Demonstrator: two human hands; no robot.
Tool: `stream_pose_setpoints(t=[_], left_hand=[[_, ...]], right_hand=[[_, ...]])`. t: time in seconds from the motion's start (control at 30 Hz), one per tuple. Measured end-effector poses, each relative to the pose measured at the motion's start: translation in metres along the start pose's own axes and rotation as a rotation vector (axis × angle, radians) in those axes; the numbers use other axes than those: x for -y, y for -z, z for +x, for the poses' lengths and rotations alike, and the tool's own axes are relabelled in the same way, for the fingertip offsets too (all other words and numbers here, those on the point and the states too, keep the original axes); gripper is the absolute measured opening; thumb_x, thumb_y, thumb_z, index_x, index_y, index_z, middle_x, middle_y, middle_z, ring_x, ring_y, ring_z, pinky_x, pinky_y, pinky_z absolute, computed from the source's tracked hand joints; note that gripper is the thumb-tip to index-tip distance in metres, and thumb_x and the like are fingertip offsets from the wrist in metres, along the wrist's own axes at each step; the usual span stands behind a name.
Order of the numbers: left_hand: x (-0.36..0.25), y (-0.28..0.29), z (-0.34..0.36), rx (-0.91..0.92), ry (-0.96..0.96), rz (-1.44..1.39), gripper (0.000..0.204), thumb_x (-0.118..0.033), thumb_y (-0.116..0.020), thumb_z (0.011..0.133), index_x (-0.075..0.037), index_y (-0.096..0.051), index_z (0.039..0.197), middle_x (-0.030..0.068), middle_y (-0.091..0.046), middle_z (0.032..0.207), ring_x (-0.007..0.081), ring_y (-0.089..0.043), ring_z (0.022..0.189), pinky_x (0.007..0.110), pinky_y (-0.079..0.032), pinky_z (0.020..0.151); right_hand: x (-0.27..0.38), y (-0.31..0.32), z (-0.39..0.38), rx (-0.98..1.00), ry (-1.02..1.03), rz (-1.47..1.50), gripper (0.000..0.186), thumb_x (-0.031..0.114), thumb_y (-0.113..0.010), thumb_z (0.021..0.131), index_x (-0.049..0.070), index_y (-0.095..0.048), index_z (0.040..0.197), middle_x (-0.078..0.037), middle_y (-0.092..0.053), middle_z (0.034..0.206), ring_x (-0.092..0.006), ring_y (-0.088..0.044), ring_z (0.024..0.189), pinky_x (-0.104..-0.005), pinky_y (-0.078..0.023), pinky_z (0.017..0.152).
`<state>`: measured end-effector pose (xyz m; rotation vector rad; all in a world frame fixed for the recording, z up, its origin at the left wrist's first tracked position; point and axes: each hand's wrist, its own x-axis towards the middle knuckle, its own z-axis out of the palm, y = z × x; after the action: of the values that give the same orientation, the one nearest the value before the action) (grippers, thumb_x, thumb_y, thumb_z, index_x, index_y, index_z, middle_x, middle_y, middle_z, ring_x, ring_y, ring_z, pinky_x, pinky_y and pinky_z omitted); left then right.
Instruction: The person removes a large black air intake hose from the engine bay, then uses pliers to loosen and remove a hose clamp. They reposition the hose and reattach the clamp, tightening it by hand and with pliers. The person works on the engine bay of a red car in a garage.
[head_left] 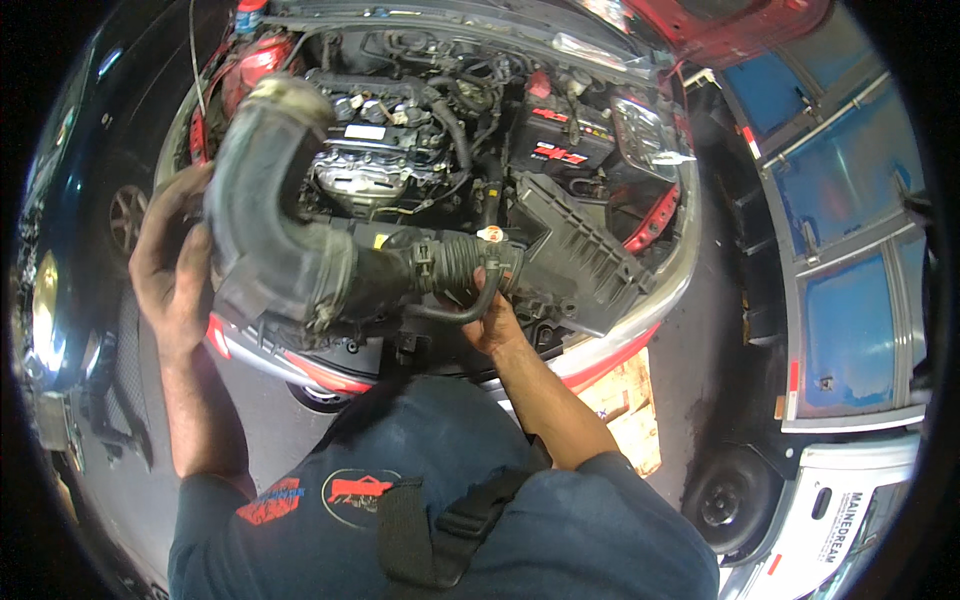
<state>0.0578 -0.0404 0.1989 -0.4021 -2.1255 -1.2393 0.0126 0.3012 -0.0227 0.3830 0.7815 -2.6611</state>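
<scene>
A dark grey air intake hose (265, 225) is held up over the front of an open engine bay. Its bent, thick end rises at the left toward a pale cuff, slightly blurred. My right hand (490, 325) is closed round the ribbed part near the middle, thumb in front and most fingers hidden beneath. A thin curved side tube (460, 315) passes beside that thumb. Right of it, the black air filter housing cover (575, 255) joins the ribbed section. My left hand (175, 265) stands at the bend's left side, fingers apart; whether it touches the hose is unclear.
Behind the hose lies the engine (365, 165), with a black battery (565, 135) to its right. The car's front bumper (320, 370) runs below my hands. A dark car (70, 250) stands close at left. Blue-paned door panels (835, 330) and a wheel (725, 500) are at right.
</scene>
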Motion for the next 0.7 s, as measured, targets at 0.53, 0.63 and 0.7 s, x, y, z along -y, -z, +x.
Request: stream_pose_setpoints(t=[0.53, 0.63, 0.7], left_hand=[[0.133, -0.119, -0.066, 1.055, 0.29, -0.236, 0.078, -0.046, -0.087, 0.071, -0.01, -0.06, 0.135, 0.0119, -0.057, 0.14, 0.0302, -0.048, 0.133, 0.045, -0.034, 0.114], [0.123, -0.129, -0.044, 0.77, -0.241, 0.038, 0.079, -0.05, -0.085, 0.071, -0.007, -0.061, 0.132, 0.0166, -0.059, 0.136, 0.0331, -0.047, 0.133, 0.045, -0.032, 0.115], [0.119, -0.131, -0.034, 0.564, -0.4, 0.114, 0.078, -0.049, -0.084, 0.071, -0.005, -0.061, 0.131, 0.0194, -0.057, 0.136, 0.0361, -0.047, 0.132, 0.045, -0.033, 0.115]], right_hand=[[-0.027, 0.028, 0.012, -0.15, 0.054, -0.17, 0.046, 0.042, -0.062, 0.099, 0.013, -0.053, 0.133, -0.011, -0.065, 0.121, -0.0288, -0.063, 0.113, -0.0452, -0.053, 0.096], [-0.039, 0.043, -0.001, -0.114, -0.075, -0.139, 0.05, 0.044, -0.058, 0.1, 0.01, -0.052, 0.136, -0.013, -0.067, 0.116, -0.0292, -0.066, 0.106, -0.0443, -0.055, 0.092], [-0.056, 0.039, -0.003, 0.03, -0.103, -0.541, 0.051, 0.042, -0.058, 0.1, 0.007, -0.053, 0.137, -0.014, -0.066, 0.124, -0.0318, -0.066, 0.106, -0.0454, -0.052, 0.096]])
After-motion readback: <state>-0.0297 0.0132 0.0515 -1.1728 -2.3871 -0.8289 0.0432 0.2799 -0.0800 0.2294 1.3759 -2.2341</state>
